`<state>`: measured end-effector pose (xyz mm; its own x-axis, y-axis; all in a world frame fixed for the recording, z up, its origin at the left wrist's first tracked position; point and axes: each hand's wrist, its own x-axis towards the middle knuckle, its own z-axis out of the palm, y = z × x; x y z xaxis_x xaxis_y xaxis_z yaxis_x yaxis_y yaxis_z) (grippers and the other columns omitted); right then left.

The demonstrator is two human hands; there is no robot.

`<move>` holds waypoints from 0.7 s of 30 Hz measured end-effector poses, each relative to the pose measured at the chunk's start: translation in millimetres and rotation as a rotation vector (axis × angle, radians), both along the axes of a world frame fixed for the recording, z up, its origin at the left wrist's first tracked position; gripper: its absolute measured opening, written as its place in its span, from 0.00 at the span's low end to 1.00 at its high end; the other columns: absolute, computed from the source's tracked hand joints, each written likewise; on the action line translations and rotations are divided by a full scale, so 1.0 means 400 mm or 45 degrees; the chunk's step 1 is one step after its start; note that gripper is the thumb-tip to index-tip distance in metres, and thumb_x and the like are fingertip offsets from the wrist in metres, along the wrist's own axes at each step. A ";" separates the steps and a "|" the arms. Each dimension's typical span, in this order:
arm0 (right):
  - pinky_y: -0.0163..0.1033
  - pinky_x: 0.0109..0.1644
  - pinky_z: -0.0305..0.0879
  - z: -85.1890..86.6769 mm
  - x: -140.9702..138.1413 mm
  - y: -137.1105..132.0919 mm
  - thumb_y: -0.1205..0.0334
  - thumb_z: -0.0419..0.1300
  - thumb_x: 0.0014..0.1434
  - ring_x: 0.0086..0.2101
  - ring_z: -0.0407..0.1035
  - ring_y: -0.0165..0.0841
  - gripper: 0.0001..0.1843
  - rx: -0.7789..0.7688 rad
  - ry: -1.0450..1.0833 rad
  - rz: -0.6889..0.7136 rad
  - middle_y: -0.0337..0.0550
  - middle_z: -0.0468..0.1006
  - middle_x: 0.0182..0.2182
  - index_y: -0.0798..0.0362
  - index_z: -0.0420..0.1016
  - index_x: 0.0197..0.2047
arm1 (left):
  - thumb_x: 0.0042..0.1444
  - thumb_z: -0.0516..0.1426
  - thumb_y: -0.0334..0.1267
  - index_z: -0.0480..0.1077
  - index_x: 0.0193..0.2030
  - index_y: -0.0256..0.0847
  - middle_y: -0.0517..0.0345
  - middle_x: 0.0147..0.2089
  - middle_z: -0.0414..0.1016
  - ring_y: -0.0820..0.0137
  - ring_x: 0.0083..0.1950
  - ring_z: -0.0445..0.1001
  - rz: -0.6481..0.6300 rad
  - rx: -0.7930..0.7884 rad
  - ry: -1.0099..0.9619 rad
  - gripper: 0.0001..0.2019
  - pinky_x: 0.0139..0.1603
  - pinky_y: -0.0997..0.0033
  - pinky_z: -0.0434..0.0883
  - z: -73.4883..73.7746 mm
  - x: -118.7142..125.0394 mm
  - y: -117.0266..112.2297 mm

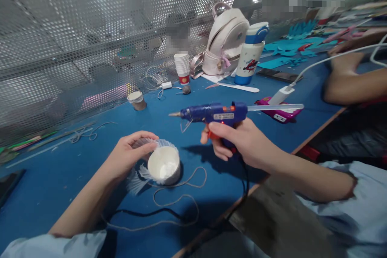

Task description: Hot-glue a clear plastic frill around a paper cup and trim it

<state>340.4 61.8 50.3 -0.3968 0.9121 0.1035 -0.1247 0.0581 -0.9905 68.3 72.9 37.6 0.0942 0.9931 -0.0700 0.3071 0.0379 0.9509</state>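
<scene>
The left hand [128, 155] rested on the blue desk [60, 177], its grip closed, thumb and fingers pinching the fringed rim of a short white paper cup [165, 165] that sat tilted on the desk. The right hand [238, 141] hung above the desk, right of the cup, its grip wrapped fully around the handle of a blue plastic hot-glue gun [216, 113], nozzle pointing left. A loose grey string [178, 201] lay beside the cup.
</scene>
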 end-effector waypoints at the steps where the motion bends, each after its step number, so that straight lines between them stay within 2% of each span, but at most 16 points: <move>1: 0.34 0.21 0.58 -0.007 0.000 0.014 0.47 0.58 0.59 0.15 0.57 0.24 0.19 0.009 -0.032 -0.058 0.31 0.62 0.13 0.57 0.72 0.30 | 0.42 0.69 0.48 0.77 0.37 0.39 0.57 0.30 0.79 0.72 0.28 0.73 -0.001 0.006 0.001 0.18 0.29 0.75 0.70 0.001 -0.004 -0.003; 4: 0.35 0.27 0.61 -0.034 -0.006 0.061 0.50 0.57 0.59 0.19 0.63 0.27 0.16 0.083 -0.398 -0.121 0.34 0.67 0.15 0.57 0.72 0.32 | 0.43 0.68 0.45 0.77 0.39 0.41 0.55 0.35 0.80 0.71 0.32 0.74 -0.026 0.029 0.015 0.17 0.32 0.74 0.72 0.004 -0.020 -0.013; 7: 0.36 0.31 0.62 -0.059 -0.019 0.097 0.52 0.54 0.61 0.24 0.68 0.30 0.15 0.214 -0.823 -0.038 0.38 0.71 0.20 0.55 0.72 0.32 | 0.44 0.68 0.42 0.78 0.42 0.43 0.52 0.46 0.79 0.65 0.40 0.76 -0.046 0.091 0.040 0.16 0.36 0.72 0.74 0.005 -0.038 -0.025; 9: 0.37 0.34 0.62 -0.071 -0.028 0.108 0.54 0.52 0.63 0.27 0.69 0.32 0.15 0.280 -0.978 -0.013 0.40 0.73 0.23 0.55 0.72 0.34 | 0.44 0.68 0.42 0.78 0.42 0.44 0.49 0.53 0.76 0.60 0.47 0.76 -0.054 0.164 0.062 0.17 0.37 0.71 0.75 0.007 -0.047 -0.036; 12: 0.39 0.42 0.64 -0.082 -0.035 0.111 0.56 0.51 0.64 0.35 0.71 0.35 0.14 0.404 -1.062 -0.034 0.45 0.77 0.32 0.56 0.72 0.37 | 0.45 0.67 0.43 0.78 0.43 0.44 0.47 0.56 0.73 0.56 0.51 0.75 -0.072 0.264 0.125 0.17 0.38 0.67 0.76 0.007 -0.054 -0.053; 14: 0.39 0.46 0.64 -0.086 -0.034 0.109 0.57 0.50 0.64 0.39 0.71 0.36 0.14 0.487 -1.048 -0.021 0.47 0.77 0.36 0.56 0.73 0.38 | 0.47 0.66 0.43 0.78 0.44 0.45 0.47 0.57 0.73 0.56 0.53 0.74 -0.104 0.327 0.173 0.16 0.44 0.64 0.76 0.003 -0.057 -0.065; 17: 0.40 0.48 0.64 -0.088 -0.021 0.102 0.55 0.52 0.64 0.41 0.71 0.38 0.15 0.535 -1.053 0.007 0.49 0.77 0.38 0.57 0.73 0.41 | 0.50 0.65 0.41 0.77 0.48 0.49 0.48 0.59 0.72 0.56 0.58 0.71 -0.152 0.409 0.221 0.17 0.53 0.61 0.73 -0.008 -0.061 -0.081; 21: 0.43 0.50 0.65 -0.076 0.017 0.079 0.53 0.54 0.63 0.46 0.71 0.41 0.19 0.553 -1.143 0.016 0.54 0.76 0.46 0.59 0.71 0.50 | 0.54 0.62 0.40 0.76 0.50 0.49 0.49 0.59 0.71 0.57 0.60 0.69 -0.122 0.472 0.263 0.16 0.56 0.59 0.71 -0.027 -0.062 -0.100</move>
